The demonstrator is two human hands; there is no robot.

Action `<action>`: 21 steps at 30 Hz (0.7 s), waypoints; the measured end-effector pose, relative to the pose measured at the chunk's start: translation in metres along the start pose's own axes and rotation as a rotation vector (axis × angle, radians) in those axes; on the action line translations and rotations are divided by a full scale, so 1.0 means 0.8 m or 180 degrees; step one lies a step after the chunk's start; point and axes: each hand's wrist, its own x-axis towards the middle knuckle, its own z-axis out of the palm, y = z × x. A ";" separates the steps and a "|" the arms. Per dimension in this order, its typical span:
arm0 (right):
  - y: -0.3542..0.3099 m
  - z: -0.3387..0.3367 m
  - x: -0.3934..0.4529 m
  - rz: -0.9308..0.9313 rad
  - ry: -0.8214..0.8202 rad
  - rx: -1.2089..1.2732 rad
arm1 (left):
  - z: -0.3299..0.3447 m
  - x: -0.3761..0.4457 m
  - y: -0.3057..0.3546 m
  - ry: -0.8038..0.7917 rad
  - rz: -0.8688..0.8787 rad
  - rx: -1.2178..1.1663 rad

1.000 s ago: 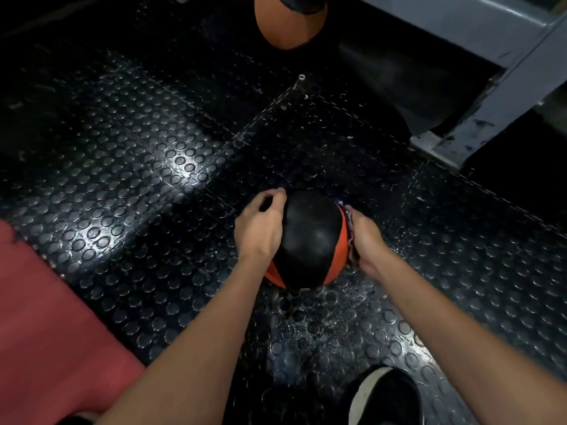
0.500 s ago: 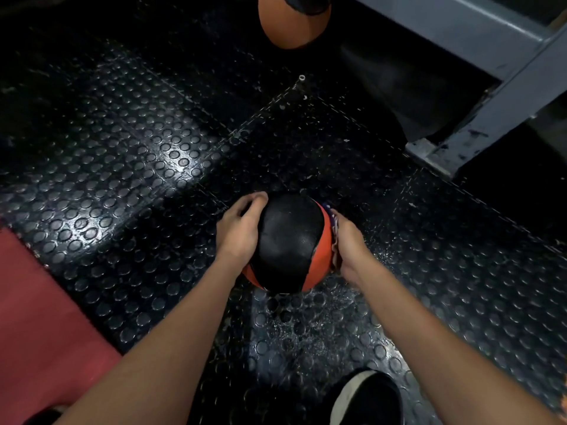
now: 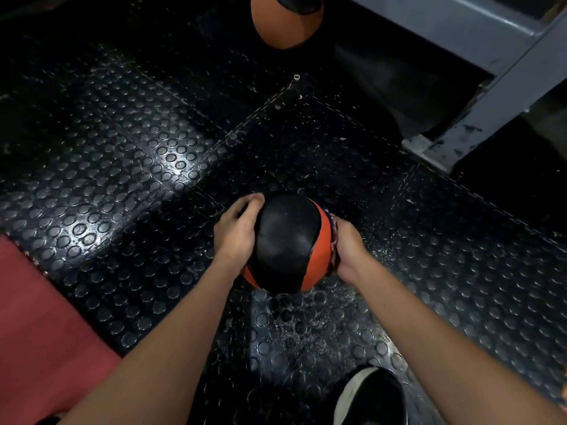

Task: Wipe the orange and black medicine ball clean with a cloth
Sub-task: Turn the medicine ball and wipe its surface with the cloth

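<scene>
Over studded flooring (image 3: pixel 129 167), medicine ball (image 3: pixel 283 243) sits between hands: left (image 3: pixel 236 233) cups it, right (image 3: pixel 346 246) presses cloth (image 3: pixel 333 231).

From my remote seat, both bare forearms reach forward and down from the bottom corners of the view, converging toward the middle. My left hand (image 3: pixel 236 233) is cupped, its fingers curled with the thumb and fingertips near the top, palm pressed inward. My right hand (image 3: pixel 348 248) faces it, palm turned inward, its grip closed on a crumpled multicoloured cloth (image 3: pixel 333 237). Both wrists are held nearly straight, and a black shoe with a white sole (image 3: pixel 369 397) shows below the right forearm.
</scene>
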 end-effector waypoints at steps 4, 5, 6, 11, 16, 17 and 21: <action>-0.008 0.018 -0.017 -0.1136 0.0086 -0.0337 | -0.010 0.001 -0.004 0.0012 -0.0023 -0.0156; -0.006 0.019 -0.019 -0.1391 0.0034 -0.0537 | -0.012 0.001 -0.005 0.0019 -0.0041 -0.0213; -0.002 0.020 -0.018 -0.1559 0.0039 -0.0708 | -0.013 0.000 -0.007 0.0024 -0.0062 -0.0237; 0.018 -0.002 -0.001 -0.0662 -0.0113 -0.0002 | -0.006 -0.007 -0.009 0.0025 0.0085 -0.0158; 0.030 -0.021 0.003 0.0324 -0.0072 -0.0101 | -0.001 -0.003 -0.003 -0.0064 0.0260 0.0094; 0.025 -0.018 -0.001 0.0303 0.0025 -0.0126 | -0.002 -0.001 -0.002 -0.0094 0.0311 0.0162; -0.007 0.000 -0.019 -0.0901 0.0016 -0.0172 | -0.004 -0.001 0.000 -0.0130 0.0386 0.0314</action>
